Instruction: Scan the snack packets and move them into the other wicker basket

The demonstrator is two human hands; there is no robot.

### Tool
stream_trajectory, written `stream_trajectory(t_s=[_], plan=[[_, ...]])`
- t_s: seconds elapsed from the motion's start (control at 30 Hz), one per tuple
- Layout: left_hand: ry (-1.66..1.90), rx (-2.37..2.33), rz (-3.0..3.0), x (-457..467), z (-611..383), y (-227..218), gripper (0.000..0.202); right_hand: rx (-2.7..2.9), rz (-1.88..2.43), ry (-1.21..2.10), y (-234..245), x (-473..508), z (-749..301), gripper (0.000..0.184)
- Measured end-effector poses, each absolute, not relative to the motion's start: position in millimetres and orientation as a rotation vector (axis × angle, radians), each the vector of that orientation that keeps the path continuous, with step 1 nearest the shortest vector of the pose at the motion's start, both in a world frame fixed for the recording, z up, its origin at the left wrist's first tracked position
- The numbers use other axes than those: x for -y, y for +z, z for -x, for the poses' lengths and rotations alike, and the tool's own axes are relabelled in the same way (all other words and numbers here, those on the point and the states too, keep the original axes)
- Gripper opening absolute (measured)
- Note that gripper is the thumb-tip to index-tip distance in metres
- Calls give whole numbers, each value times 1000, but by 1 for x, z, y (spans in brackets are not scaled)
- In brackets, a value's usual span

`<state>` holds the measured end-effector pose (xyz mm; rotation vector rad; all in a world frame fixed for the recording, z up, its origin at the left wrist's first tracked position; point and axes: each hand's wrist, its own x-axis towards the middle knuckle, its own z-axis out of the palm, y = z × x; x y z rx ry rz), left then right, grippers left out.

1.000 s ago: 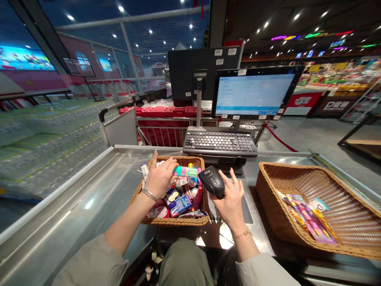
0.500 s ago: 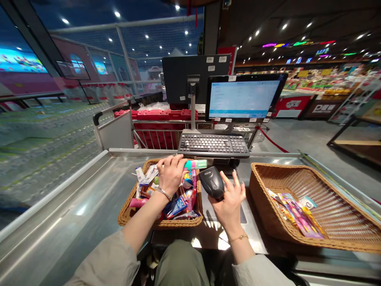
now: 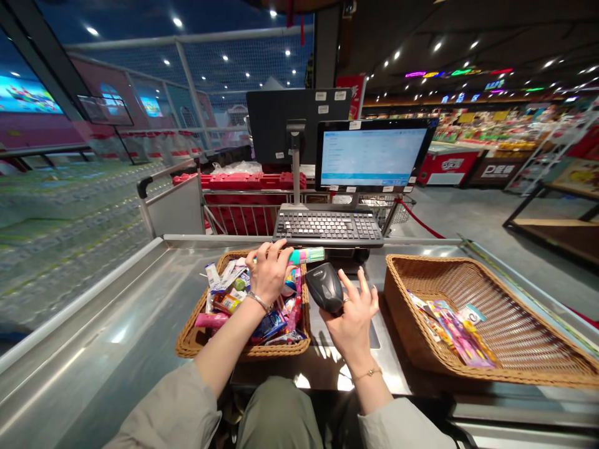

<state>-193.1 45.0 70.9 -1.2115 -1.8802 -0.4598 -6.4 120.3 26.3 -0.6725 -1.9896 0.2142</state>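
My left hand [image 3: 267, 277] is closed on a slim teal-and-pink packet [image 3: 306, 255] with a pale green striped end, just over the left wicker basket [image 3: 184, 340]. Small packaged goods fill that basket, among them a pink tube [image 3: 211, 320] and a dark blue packet [image 3: 268, 327]; my left forearm hides part of them. A black handheld barcode scanner [image 3: 324, 287] sits in my right hand [image 3: 354, 324], its head near the basket's right rim. Some of my right fingers stretch out past the scanner's side. The scanner's grip is hidden by the hand.
To the right stands a larger wicker basket [image 3: 406, 337] with a few colourful packets [image 3: 461, 337] in it. A keyboard [image 3: 330, 226] and a lit monitor [image 3: 374, 156] stand behind the hands. The metal counter [image 3: 112, 340] has a raised edge; a red-loaded cart [image 3: 243, 209] is beyond it.
The view has turned slightly right, so the scene sits a little further left. Both hands keep hold of the packet and the scanner, nearly still.
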Motion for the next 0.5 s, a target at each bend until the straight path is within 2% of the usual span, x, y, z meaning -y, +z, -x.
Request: stream_trajectory(t_s=[0.3, 0.5], plan=[[-481, 1853, 1190, -50, 191, 71, 27, 2000, 668, 204, 27, -121, 5, 12], [-484, 1842, 1191, -52, 190, 71, 28, 2001, 655, 208, 27, -122, 4, 13]])
